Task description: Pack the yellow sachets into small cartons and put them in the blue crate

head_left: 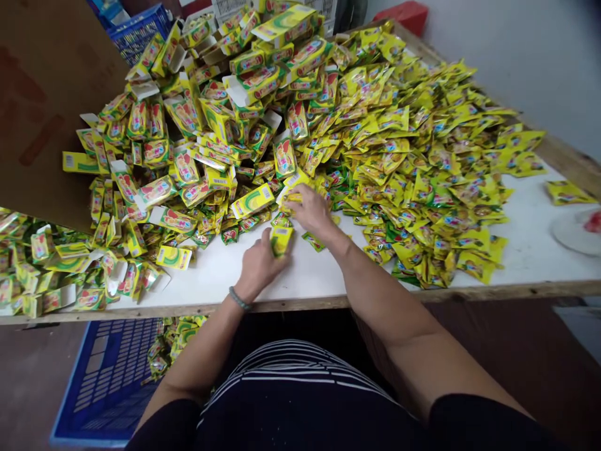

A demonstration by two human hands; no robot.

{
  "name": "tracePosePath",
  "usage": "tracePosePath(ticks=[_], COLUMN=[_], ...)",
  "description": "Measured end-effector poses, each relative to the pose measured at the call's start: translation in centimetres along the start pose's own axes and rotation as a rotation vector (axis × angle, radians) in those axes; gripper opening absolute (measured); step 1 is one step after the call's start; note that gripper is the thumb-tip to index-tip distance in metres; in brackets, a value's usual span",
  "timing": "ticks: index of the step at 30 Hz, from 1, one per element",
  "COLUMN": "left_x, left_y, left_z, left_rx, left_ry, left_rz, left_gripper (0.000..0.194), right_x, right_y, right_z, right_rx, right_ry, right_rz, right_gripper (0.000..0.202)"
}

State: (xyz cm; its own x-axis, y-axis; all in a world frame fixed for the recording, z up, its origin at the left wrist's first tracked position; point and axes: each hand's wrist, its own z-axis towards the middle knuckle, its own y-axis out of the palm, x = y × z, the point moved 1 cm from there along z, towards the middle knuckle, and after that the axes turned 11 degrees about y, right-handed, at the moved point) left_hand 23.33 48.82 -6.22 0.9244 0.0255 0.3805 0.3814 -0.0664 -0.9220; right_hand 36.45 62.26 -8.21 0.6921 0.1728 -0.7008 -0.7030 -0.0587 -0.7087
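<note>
At the front of the white table, the left hand has its fingers closed round a small yellow-and-green box; its palm side is hidden. The right hand is half curled beside the heap of cartons, fingertips blurred over yellow packaging, so whether it grips anything I cannot tell. A cardboard panel is cut off at left and covers part of the heap. The pale dish on the right is cut off, the red thing on it too blurred to name. Sleeves and table edge partly hide the lower blue crate.

Counted: two hands, one bracelet on the left wrist, one dish, two blue crates, the second behind the heap. Cartons and the heaped sachets overlap too much to count; one sachet lies apart, near the dish.
</note>
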Motion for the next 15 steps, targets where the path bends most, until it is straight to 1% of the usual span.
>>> tracePosePath(ticks=[1,3,5,6,7,8,10,13,15], left_x=[-0.9,-2.8,-4.2,-4.7,-5.1,-5.4,-5.8,-6.2,-6.5], left_y=[-0.7,-1.9,-2.8,-3.0,-3.2,-3.3,-3.6,-4.3,-5.1], left_z=[-0.1,-0.3,-0.5,-0.7,-1.0,-1.2,-1.7,-2.1,-2.0], left_rx=[0.022,0.060,0.074,0.075,0.074,0.071,0.082,0.135,0.215], left_ry=[-0.061,-0.171,-0.240,-0.254,-0.255,-0.243,-0.197,-0.140,-0.114], left_rz=[-0.104,-0.417,-0.771,-0.898,-0.968,-0.982,-0.915,-0.849,-0.862], left_gripper=[0.062,0.054,0.049,0.048,0.047,0.045,0.044,0.051,0.058], right_x=[0.2,0.6,0.4,0.1,-0.3,-0.7,-1.6,-2.3,-2.4], right_y=[-0.6,-1.5,-1.7,-1.5,-1.1,-0.7,0.3,1.2,1.3], right_z=[0.2,0.4,0.1,-0.2,-0.6,-1.1,-2.0,-2.9,-3.2], right_rx=[0.013,0.000,-0.087,-0.153,-0.223,-0.287,-0.371,-0.405,-0.427], right_ry=[0.003,-0.006,-0.034,-0.062,-0.095,-0.126,-0.163,-0.140,-0.130], right_rz=[0.054,0.179,0.345,0.431,0.505,0.558,0.588,0.531,0.510], right_gripper=[0.022,0.027,0.035,0.039,0.041,0.040,0.034,0.024,0.022])
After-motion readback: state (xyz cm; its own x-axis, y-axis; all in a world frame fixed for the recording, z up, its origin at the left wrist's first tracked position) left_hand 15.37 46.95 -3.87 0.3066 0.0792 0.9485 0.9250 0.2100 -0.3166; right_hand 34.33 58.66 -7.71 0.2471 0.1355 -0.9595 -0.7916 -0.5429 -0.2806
